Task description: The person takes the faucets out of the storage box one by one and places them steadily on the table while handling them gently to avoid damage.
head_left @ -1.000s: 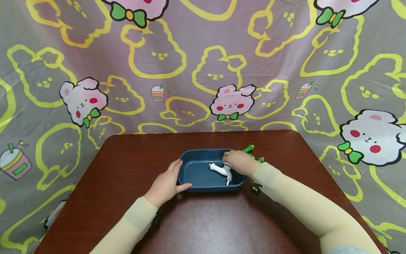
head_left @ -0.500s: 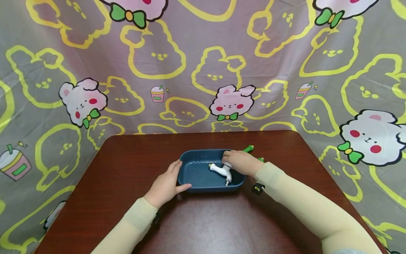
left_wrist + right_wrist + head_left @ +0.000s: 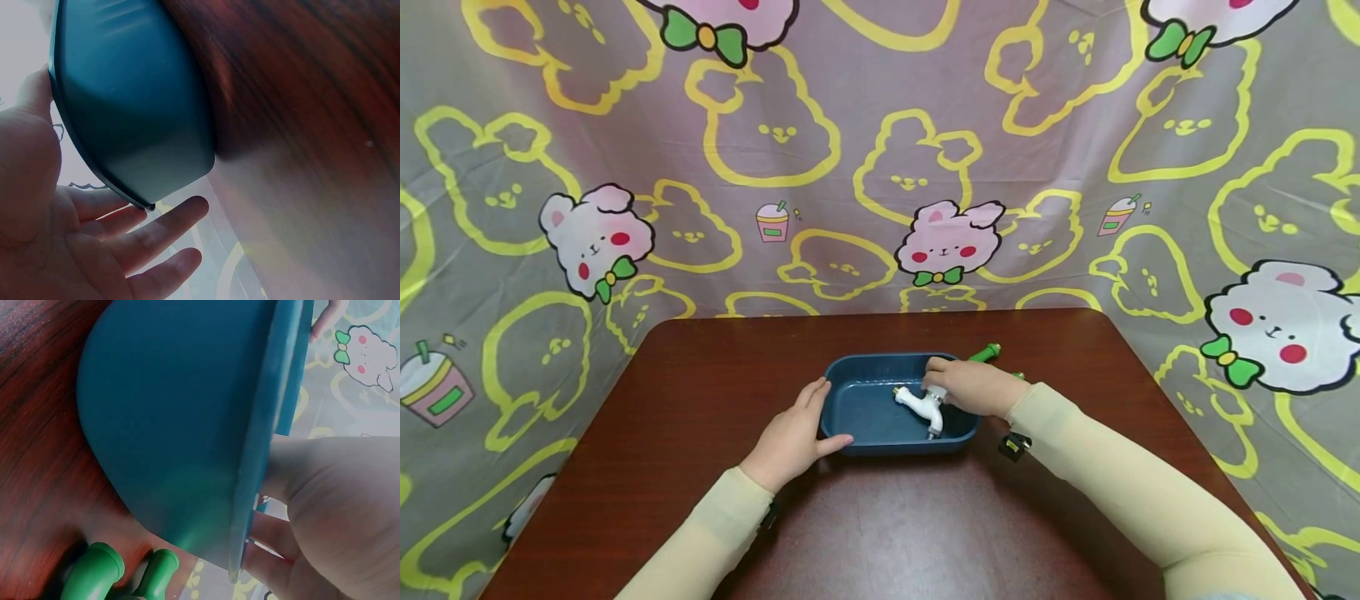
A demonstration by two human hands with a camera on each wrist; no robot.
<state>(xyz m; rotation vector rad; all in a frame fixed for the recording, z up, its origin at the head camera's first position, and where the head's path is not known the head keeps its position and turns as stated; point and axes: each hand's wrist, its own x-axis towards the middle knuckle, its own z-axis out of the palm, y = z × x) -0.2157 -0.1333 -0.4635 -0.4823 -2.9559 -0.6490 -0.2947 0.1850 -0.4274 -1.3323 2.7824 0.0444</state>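
In the head view a white faucet (image 3: 922, 408) with metal ends lies tilted inside a blue plastic basin (image 3: 850, 451), toward its right side. My right hand (image 3: 970, 386) reaches over the right rim and grips the faucet's upper end, which the fingers partly hide. My left hand (image 3: 790, 437) rests against the basin's left end, thumb at the near corner and fingers spread along the side. In the left wrist view those fingers (image 3: 156, 240) look loosely extended, touching the rim. The right wrist view shows the basin wall (image 3: 181, 419) hiding most of what the right hand holds.
Green pipe-like pieces (image 3: 985, 352) lie on the brown wooden table (image 3: 737, 358), just right of the basin and partly behind the right hand. A patterned cloth (image 3: 820, 192) hangs along the back and sides of the table.
The faucet's lower end has shifted slightly left inside the basin, as the right hand turns it a little. The left hand and basin stay in place.
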